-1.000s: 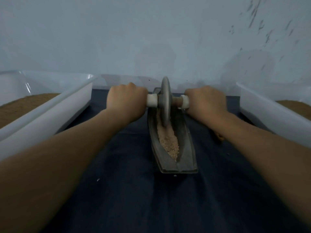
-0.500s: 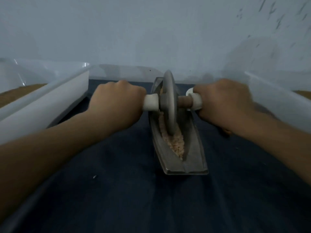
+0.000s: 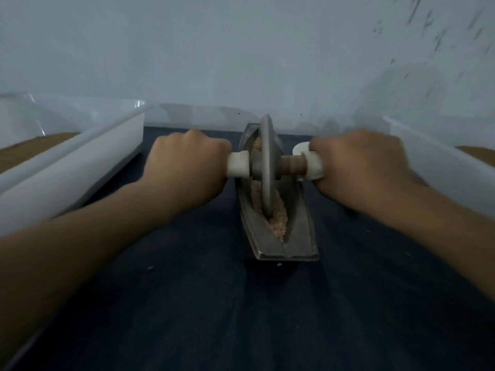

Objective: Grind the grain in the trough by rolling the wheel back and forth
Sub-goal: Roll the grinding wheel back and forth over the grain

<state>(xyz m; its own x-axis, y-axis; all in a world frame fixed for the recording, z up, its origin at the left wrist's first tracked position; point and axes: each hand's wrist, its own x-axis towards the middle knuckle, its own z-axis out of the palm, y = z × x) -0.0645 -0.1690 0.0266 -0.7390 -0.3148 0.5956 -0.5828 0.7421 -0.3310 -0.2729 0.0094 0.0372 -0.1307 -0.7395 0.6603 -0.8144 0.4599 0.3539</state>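
Grey wheel between left grip, right grip.

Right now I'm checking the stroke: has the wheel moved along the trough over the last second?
Yes. The wheel has rolled toward the near end of the trough; grain now shows behind it at the far end.

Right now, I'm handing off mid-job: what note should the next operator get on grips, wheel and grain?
Left-hand grip holds the white left handle; right-hand grip holds the right handle.
Wheel stands upright about midway in the trough, which sits on the dark cloth.
Done: grain lies in the groove, looking partly crushed but coarse.
Left: roll back and forth until fine.
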